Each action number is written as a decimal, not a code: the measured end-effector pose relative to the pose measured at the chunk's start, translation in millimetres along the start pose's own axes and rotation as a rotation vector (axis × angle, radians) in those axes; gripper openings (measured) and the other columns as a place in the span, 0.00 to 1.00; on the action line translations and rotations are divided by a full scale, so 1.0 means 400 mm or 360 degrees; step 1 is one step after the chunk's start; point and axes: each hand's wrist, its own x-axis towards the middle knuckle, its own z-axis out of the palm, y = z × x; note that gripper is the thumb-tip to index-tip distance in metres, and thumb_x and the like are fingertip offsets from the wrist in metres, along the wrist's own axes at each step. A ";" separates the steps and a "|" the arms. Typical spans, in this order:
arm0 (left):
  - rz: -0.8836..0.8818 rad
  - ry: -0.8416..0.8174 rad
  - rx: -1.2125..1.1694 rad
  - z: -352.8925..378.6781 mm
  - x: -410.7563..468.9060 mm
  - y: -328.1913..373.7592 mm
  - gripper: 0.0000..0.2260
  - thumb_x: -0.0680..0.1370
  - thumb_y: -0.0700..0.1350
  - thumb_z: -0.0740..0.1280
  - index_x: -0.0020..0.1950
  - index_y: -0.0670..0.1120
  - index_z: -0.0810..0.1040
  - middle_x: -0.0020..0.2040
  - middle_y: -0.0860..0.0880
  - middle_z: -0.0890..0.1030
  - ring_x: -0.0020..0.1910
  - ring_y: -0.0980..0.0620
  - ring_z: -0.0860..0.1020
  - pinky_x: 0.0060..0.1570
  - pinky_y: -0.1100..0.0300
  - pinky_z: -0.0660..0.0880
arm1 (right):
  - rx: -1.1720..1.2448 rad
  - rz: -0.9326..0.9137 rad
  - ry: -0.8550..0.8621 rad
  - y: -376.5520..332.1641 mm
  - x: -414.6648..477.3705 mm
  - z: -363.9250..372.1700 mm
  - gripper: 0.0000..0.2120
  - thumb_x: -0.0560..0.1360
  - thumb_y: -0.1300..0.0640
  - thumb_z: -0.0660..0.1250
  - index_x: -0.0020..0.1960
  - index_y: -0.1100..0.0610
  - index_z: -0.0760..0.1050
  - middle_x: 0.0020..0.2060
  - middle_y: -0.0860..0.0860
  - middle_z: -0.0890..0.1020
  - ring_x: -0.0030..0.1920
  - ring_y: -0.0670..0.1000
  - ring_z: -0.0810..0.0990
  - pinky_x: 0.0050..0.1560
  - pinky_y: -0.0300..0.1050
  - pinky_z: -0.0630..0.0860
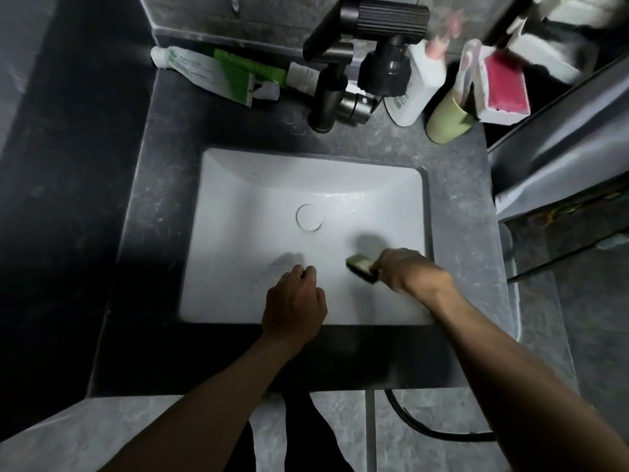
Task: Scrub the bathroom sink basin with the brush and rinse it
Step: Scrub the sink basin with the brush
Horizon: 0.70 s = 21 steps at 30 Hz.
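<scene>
Head view is showing the grey counter (452,212) spreading out beyond and to both sides of my hands, with the white basin (258,185) sunk into it and taking up most of the space under them. I am judging this to be the scrubbing step, with the rinse not yet begun, since no water is showing from the tap (326,93) beyond my hands. The basin is looking clean and glossy, catching a little light along its far wall, and the round drain (309,217) is lying just beyond and between my hands.

My left hand (294,306) is hanging over the near edge of the basin, fingers curled loosely in, gripping nothing. My right hand (410,270) is closing tightly around the brush (361,267), which is sticking out toward my left hand and seeming to press on the basin floor near its near right corner. The brush is small, greenish on top with a darker underside, and blurring slightly.

Next I am needing to work the brush across the floor toward the drain and up the walls, keeping pressure on it.
</scene>
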 end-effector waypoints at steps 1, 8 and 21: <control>-0.0003 -0.0002 -0.0007 -0.001 0.000 0.001 0.07 0.77 0.45 0.54 0.43 0.46 0.70 0.39 0.46 0.72 0.35 0.45 0.73 0.28 0.54 0.69 | 0.0027 -0.0018 0.0075 -0.016 0.002 -0.005 0.17 0.78 0.59 0.60 0.66 0.55 0.74 0.60 0.58 0.79 0.57 0.59 0.80 0.55 0.47 0.78; -0.0009 -0.0050 0.0018 -0.009 0.005 0.003 0.06 0.78 0.45 0.56 0.44 0.46 0.71 0.41 0.46 0.74 0.36 0.46 0.73 0.30 0.56 0.66 | 0.0078 -0.0086 -0.0208 0.005 -0.052 0.010 0.17 0.80 0.53 0.62 0.68 0.49 0.74 0.63 0.54 0.78 0.59 0.57 0.79 0.57 0.42 0.74; -0.0041 -0.0123 0.0041 -0.020 0.007 0.012 0.05 0.79 0.44 0.59 0.47 0.46 0.73 0.43 0.47 0.76 0.36 0.51 0.70 0.33 0.60 0.64 | -0.0112 0.0144 0.0175 0.030 -0.014 -0.003 0.17 0.83 0.55 0.54 0.67 0.57 0.73 0.63 0.59 0.78 0.62 0.60 0.78 0.60 0.50 0.75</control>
